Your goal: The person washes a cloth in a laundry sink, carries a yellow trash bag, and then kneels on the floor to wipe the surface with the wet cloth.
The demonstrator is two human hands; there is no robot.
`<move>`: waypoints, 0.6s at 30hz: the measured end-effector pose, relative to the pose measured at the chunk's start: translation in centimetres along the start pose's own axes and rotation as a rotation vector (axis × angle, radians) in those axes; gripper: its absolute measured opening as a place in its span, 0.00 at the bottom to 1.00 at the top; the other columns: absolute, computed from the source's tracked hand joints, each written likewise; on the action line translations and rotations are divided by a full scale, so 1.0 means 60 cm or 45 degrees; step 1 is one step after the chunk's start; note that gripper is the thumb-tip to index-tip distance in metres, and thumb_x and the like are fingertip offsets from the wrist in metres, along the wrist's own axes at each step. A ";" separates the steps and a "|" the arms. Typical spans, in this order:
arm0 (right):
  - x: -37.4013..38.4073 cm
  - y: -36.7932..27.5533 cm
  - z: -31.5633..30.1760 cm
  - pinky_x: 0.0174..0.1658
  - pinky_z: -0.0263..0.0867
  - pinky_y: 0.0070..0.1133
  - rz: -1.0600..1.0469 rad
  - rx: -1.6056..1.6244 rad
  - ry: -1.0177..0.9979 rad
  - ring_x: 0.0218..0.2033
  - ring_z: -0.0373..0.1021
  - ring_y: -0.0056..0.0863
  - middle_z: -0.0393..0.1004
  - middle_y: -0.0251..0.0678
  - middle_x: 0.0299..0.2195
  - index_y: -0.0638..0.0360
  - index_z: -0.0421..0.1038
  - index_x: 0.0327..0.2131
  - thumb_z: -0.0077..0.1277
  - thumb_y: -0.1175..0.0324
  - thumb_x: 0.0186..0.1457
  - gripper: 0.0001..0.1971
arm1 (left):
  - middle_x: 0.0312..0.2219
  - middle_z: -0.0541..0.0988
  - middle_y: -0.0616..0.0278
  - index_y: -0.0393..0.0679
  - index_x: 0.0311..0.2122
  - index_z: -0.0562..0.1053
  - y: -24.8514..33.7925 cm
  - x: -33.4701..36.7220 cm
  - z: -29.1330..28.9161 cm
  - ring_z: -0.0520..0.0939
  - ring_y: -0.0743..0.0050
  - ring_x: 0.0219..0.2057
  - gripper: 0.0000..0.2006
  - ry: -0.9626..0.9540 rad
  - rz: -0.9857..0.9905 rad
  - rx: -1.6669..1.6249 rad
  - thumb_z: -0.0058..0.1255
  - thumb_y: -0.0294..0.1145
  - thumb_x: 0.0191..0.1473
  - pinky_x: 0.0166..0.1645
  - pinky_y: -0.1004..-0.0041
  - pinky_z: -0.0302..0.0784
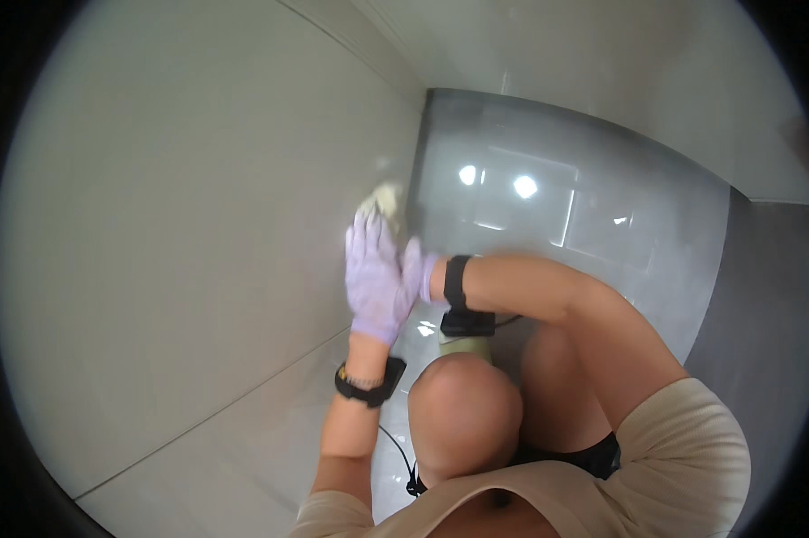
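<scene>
My left hand (375,282), in a pale purple glove, lies flat with its fingers stretched out along the beige wall panel (198,224). Just beyond its fingertips is a crumpled, pale yellow cloth-like piece (386,199), pressed low on the panel near the floor and slightly blurred. My right hand (424,273), gloved the same way, reaches in from the right beside and partly behind the left. Most of its fingers are hidden, so whether it grips the cloth-like piece does not show.
Glossy grey floor tiles (512,143) mirror the lights and meet the panel along a straight edge. Another pale wall (619,72) rises at the far side. A light green object (465,346) shows by my bent knee (462,403). Black bands with cables circle both wrists.
</scene>
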State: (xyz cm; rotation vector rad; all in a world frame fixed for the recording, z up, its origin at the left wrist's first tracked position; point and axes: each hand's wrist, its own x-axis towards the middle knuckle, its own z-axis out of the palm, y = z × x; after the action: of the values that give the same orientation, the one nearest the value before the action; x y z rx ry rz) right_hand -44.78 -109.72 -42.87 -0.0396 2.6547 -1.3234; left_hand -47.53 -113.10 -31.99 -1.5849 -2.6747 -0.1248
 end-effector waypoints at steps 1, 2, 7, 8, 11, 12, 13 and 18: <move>-0.012 -0.004 0.011 0.44 0.64 0.32 0.012 0.006 -0.088 0.39 0.70 0.41 0.73 0.44 0.34 0.59 0.71 0.35 0.55 0.59 0.43 0.17 | 0.56 0.63 0.44 0.28 0.53 0.63 -0.008 -0.031 0.004 0.58 0.46 0.60 0.27 -0.030 0.009 -0.057 0.46 0.40 0.54 0.63 0.58 0.53; -0.022 -0.005 0.012 0.43 0.65 0.32 0.020 0.017 -0.160 0.37 0.71 0.42 0.74 0.45 0.32 0.60 0.72 0.34 0.56 0.59 0.42 0.16 | 0.56 0.63 0.44 0.31 0.54 0.63 -0.012 -0.054 0.001 0.60 0.45 0.59 0.26 -0.055 0.009 -0.112 0.47 0.38 0.55 0.62 0.58 0.54; -0.075 0.063 -0.064 0.43 0.67 0.29 -0.148 0.077 -0.227 0.39 0.72 0.43 0.74 0.49 0.38 0.61 0.71 0.37 0.52 0.69 0.45 0.13 | 0.52 0.67 0.51 0.36 0.53 0.65 0.012 -0.089 0.017 0.69 0.56 0.53 0.22 0.038 -0.152 -0.499 0.50 0.28 0.53 0.60 0.65 0.58; -0.092 0.077 -0.063 0.48 0.64 0.25 -0.164 0.753 -0.160 0.44 0.69 0.39 0.71 0.47 0.42 0.62 0.68 0.41 0.45 0.69 0.51 0.14 | 0.50 0.68 0.51 0.36 0.52 0.65 0.007 -0.096 0.034 0.70 0.59 0.51 0.22 -0.024 -0.414 -0.873 0.51 0.26 0.50 0.57 0.67 0.62; -0.154 0.093 -0.132 0.48 0.61 0.25 0.030 0.945 -0.063 0.42 0.66 0.34 0.70 0.44 0.39 0.63 0.69 0.39 0.43 0.69 0.53 0.11 | 0.42 0.72 0.56 0.38 0.45 0.68 -0.014 -0.134 0.110 0.74 0.71 0.44 0.19 -0.043 -0.822 -1.286 0.51 0.19 0.44 0.49 0.73 0.70; -0.171 0.112 -0.140 0.47 0.62 0.25 0.023 0.745 0.014 0.41 0.67 0.33 0.70 0.44 0.38 0.63 0.70 0.38 0.45 0.70 0.53 0.10 | 0.38 0.74 0.58 0.38 0.44 0.69 -0.014 -0.145 0.126 0.75 0.72 0.40 0.18 -0.248 -0.911 -1.273 0.50 0.18 0.43 0.47 0.74 0.71; -0.160 0.117 -0.155 0.47 0.62 0.25 0.013 0.753 0.001 0.41 0.67 0.33 0.70 0.44 0.38 0.63 0.70 0.38 0.45 0.70 0.53 0.10 | 0.35 0.75 0.59 0.38 0.42 0.70 -0.022 -0.156 0.141 0.76 0.72 0.36 0.17 -0.454 -0.997 -1.244 0.49 0.17 0.42 0.44 0.75 0.72; -0.112 0.100 -0.230 0.53 0.62 0.30 0.753 0.582 0.270 0.49 0.65 0.37 0.66 0.44 0.49 0.54 0.65 0.53 0.44 0.73 0.53 0.22 | 0.30 0.75 0.64 0.42 0.43 0.69 -0.044 -0.238 0.215 0.76 0.75 0.29 0.21 -0.702 -1.241 -1.630 0.49 0.11 0.41 0.35 0.76 0.74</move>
State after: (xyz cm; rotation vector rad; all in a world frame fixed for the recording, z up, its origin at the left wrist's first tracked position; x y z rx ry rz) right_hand -40.13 -94.50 -38.55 0.9065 2.1588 -1.7128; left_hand -42.77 -125.75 -45.95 0.0767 -3.7333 -1.9222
